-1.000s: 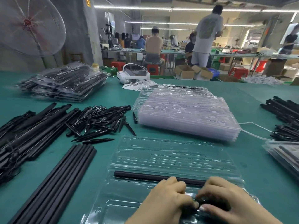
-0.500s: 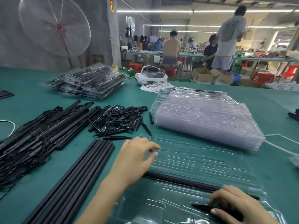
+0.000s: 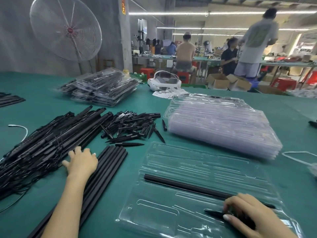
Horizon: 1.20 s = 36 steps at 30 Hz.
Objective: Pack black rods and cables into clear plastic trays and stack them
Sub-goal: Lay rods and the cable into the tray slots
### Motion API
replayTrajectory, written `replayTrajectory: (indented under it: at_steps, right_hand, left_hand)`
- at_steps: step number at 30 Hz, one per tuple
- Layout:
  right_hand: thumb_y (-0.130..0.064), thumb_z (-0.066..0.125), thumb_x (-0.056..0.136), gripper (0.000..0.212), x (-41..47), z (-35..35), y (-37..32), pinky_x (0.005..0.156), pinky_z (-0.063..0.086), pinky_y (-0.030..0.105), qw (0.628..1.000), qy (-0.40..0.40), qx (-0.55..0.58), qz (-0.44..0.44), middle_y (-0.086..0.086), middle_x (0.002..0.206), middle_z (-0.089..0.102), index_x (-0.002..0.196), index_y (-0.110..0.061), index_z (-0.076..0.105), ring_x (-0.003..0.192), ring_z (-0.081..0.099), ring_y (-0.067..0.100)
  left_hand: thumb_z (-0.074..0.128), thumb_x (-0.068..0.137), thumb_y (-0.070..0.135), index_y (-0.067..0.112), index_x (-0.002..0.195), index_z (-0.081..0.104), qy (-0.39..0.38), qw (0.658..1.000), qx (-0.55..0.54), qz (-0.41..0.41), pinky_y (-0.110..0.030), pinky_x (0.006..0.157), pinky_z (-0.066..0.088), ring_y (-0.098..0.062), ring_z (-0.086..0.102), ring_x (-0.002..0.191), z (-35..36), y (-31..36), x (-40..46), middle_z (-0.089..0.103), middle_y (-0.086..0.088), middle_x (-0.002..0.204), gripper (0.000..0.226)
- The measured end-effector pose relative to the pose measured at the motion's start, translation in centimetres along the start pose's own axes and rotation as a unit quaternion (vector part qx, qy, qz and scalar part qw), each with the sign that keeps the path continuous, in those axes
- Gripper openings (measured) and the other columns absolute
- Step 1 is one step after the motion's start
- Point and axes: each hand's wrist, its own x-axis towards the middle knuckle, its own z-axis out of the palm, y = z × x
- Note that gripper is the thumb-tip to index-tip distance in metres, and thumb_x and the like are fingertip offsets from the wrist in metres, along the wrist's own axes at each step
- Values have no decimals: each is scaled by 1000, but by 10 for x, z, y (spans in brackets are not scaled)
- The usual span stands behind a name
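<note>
A clear plastic tray [image 3: 180, 170] lies on the green table in front of me. One long black rod [image 3: 185, 187] sits across its middle slot. My right hand [image 3: 248, 215] rests on the tray's near right part, fingers pressing a short pointed black piece [image 3: 213, 213] into a slot. My left hand [image 3: 81, 162] reaches out to the left with spread fingers, touching the edge of a heap of black rods with cables [image 3: 42, 143]. A row of plain long black rods [image 3: 103, 172] lies beside and under that wrist.
A tall stack of empty clear trays [image 3: 223, 124] stands behind the open tray. Loose pointed black pieces [image 3: 133, 124] lie scattered mid-table. Filled trays [image 3: 101, 86] are piled at the back left, a white headset [image 3: 163, 80] beyond. A white cable [image 3: 295, 156] trails at right.
My left hand left the tray and swung left to the heap of cabled rods. My right hand stayed on the short piece in the tray. The view turned left.
</note>
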Motion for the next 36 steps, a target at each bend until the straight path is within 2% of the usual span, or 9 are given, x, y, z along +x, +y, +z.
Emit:
replayTrajectory:
  at_steps: [6,11,14,18,21,23,26,32,36]
  right_hand:
    - [-59,52,80,19,0,0,0,72,43,13,1000,1,10,15,-21,76,55,89,-43,57,76,52,-2]
    - [-45,67,78,11,1,2,-4,66,43,8,1000,-6,-11,-5,-22,73,53,83,-41,58,70,51,-5]
    - [-40,71,74,12,2,-1,-5,66,42,7,1000,-18,-6,-6,-22,71,53,79,-38,61,70,50,-6]
    - [-43,72,80,13,3,1,-1,80,40,11,999,-26,22,4,-19,76,54,82,-42,59,82,49,-5]
    - [-41,74,76,20,4,1,1,75,40,7,1000,-16,5,-6,-23,70,51,84,-41,56,75,48,-8]
    - [-43,71,80,18,4,2,2,79,38,7,1000,-4,24,-9,-23,73,50,87,-42,55,80,47,-8]
    - [-53,54,89,8,2,4,5,88,35,9,999,-15,34,1,-21,86,49,91,-47,50,100,42,-3]
    - [-52,56,88,14,7,3,0,86,38,12,999,-43,15,18,-21,85,50,94,-39,56,98,44,-1]
    - [-50,60,86,12,6,4,1,83,41,14,998,-48,17,35,-17,84,54,90,-40,57,92,48,1]
  left_hand:
    - [38,100,22,4,134,42,66,997,-45,-7,-47,107,21,-35,23,132,5,3,-2,29,-23,144,38]
    - [48,98,19,-2,127,39,144,985,-91,13,-51,100,29,-39,39,124,9,6,6,45,-25,133,37]
    - [47,98,31,0,125,44,82,996,-33,19,-44,92,39,-37,51,115,0,5,23,52,-21,127,41]
    - [33,103,31,8,111,44,-13,994,60,87,-33,74,43,-28,55,95,-13,-5,48,59,-14,114,27]
    - [32,102,25,9,81,48,-48,990,-40,124,-30,66,38,-23,51,73,-20,-3,59,57,-9,83,30]
    - [30,100,12,12,68,41,-57,965,-224,122,-27,52,28,-18,37,51,-28,4,60,43,-4,62,33]
    - [25,100,11,9,78,46,-109,884,-448,79,-16,36,20,-8,31,31,-42,8,51,41,-4,61,30]
    - [21,105,15,12,86,44,-105,803,-570,143,-12,33,24,-2,33,34,-49,-7,39,39,-5,69,29]
    - [25,105,16,16,88,46,-94,784,-581,199,-13,39,30,-5,39,43,-49,-19,36,41,-2,67,26]
